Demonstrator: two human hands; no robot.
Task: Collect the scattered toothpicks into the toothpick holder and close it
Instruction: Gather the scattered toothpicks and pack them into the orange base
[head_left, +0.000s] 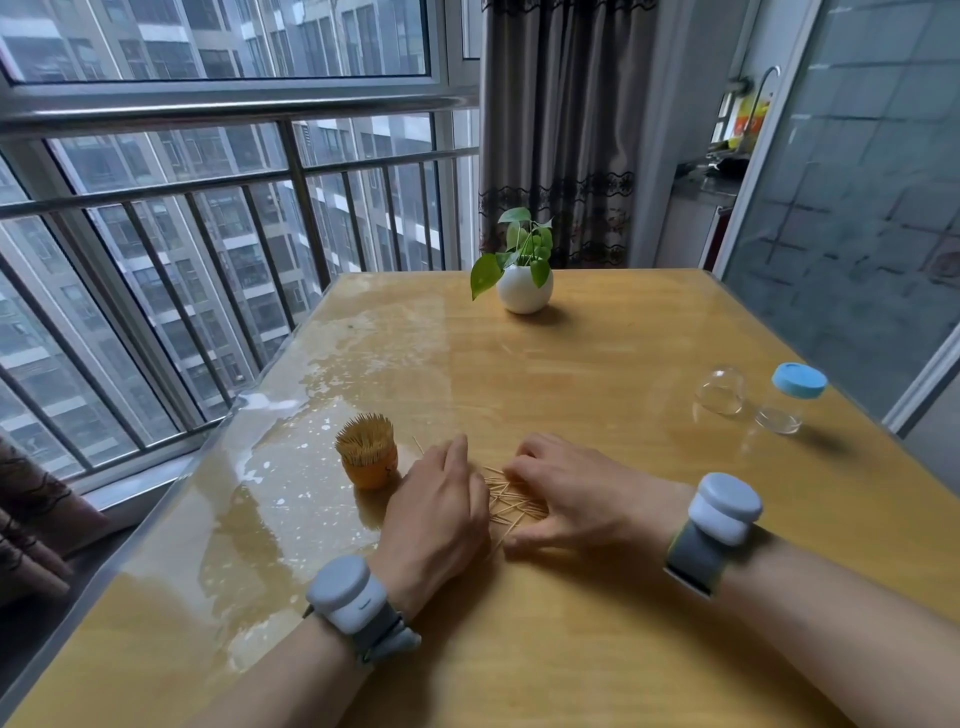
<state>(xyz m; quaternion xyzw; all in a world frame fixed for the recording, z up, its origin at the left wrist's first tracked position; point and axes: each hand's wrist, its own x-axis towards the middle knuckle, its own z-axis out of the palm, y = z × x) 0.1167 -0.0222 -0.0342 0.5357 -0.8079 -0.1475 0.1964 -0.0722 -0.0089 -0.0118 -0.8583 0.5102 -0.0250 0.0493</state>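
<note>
An orange toothpick holder (368, 457), packed with upright toothpicks, stands open on the wooden table (597, 374). Just right of it, several loose toothpicks (511, 506) lie in a small heap. My left hand (441, 514) rests flat on the table between the holder and the heap, fingers extended. From the other side my right hand (566, 493) cups the heap with curled fingers touching the toothpicks. A clear dome-shaped lid (719, 391) lies at the right of the table, away from both hands.
A small clear jar with a blue cap (789, 397) stands beside the dome lid. A white pot with a green plant (524, 286) sits at the table's far middle. Window railing runs along the left table edge. Grey sensor bands are on both wrists.
</note>
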